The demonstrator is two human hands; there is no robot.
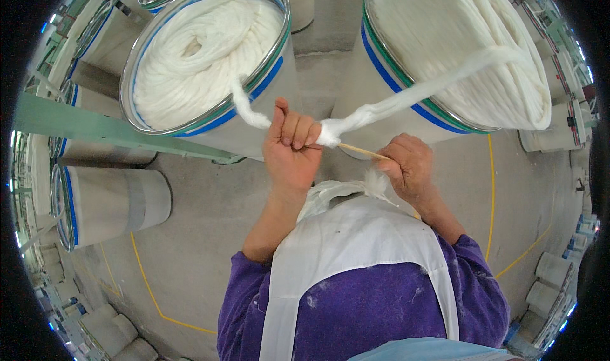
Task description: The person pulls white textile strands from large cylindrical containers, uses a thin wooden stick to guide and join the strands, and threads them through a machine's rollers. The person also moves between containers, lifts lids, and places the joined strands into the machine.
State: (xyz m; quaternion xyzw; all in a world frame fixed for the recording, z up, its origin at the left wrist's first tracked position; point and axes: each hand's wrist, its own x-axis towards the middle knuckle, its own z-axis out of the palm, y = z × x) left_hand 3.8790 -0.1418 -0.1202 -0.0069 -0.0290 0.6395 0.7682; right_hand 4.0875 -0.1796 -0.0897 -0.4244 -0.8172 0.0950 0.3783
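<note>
My left hand (pixel 293 142) is closed around a soft white fibre sliver (pixel 251 114) that comes over the rim of the left can. Beside its fingers, a white sliver (pixel 381 109) leading from the right can meets it in a bunched joint (pixel 329 133). A thin wooden stick (pixel 363 151) runs from this joint to my right hand (pixel 408 167), whose thumb and fingers are closed on the stick's other end. How far the stick reaches into the fibre is hidden. Loose white fibre (pixel 376 182) hangs below my right hand, in front of my white apron (pixel 356 234).
Ahead stand two large cans of coiled sliver, the left can (pixel 222 127) and the right can (pixel 381 69). A green rail (pixel 121 127) crosses at left, above another can (pixel 121 196). Yellow lines (pixel 492 196) mark the grey floor. More cans line both sides.
</note>
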